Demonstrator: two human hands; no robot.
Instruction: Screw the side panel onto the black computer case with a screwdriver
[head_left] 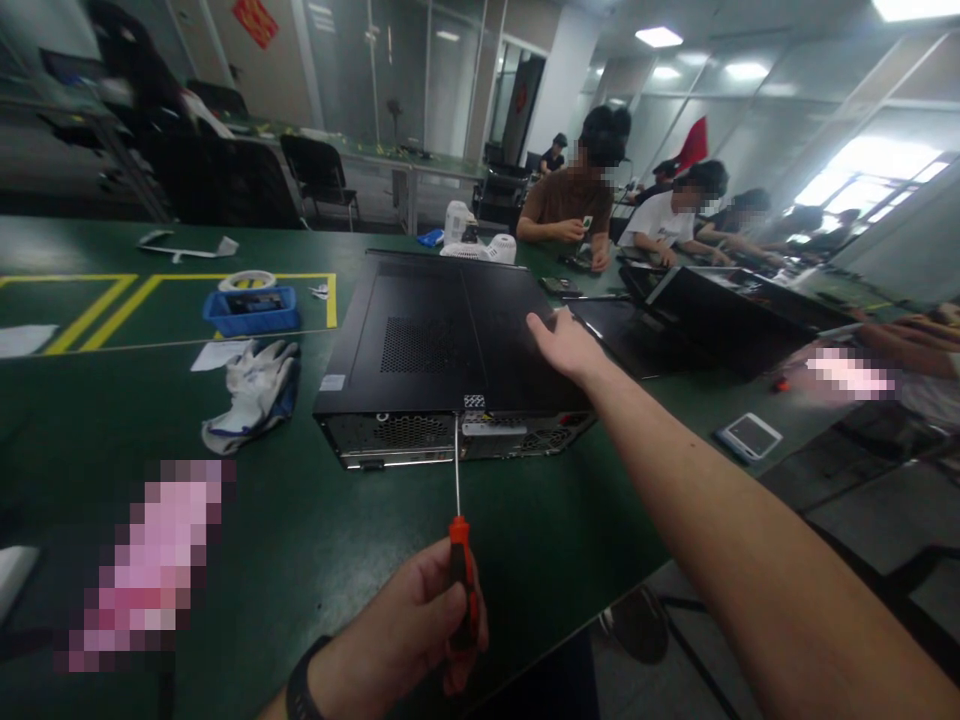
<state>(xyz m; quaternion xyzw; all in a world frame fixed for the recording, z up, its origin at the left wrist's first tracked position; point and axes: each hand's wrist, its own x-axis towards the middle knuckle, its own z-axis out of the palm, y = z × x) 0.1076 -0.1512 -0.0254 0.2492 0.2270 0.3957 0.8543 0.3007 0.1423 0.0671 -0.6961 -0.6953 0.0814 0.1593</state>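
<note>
The left hand (442,610) reaches in from the near edge, closed around the screwdriver (463,570), its shaft pointing away to the rear panel of the black computer case (450,320). The right arm stretches forward from the right, its hand (566,345) unclenched and resting on top of the case, which lies flat on the green surface (360,540).

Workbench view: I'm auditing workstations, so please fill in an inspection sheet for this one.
Surface: green table, yellow tape markings
Things: black computer case lying flat; screwdriver, tip at its rear edge
Clutter: work gloves, blue bin left of the case
Hands: left hand grips the screwdriver; right hand rests on the case
Cables: nothing seen
Surroundings: other people beyond and to the right; black chair behind
</note>
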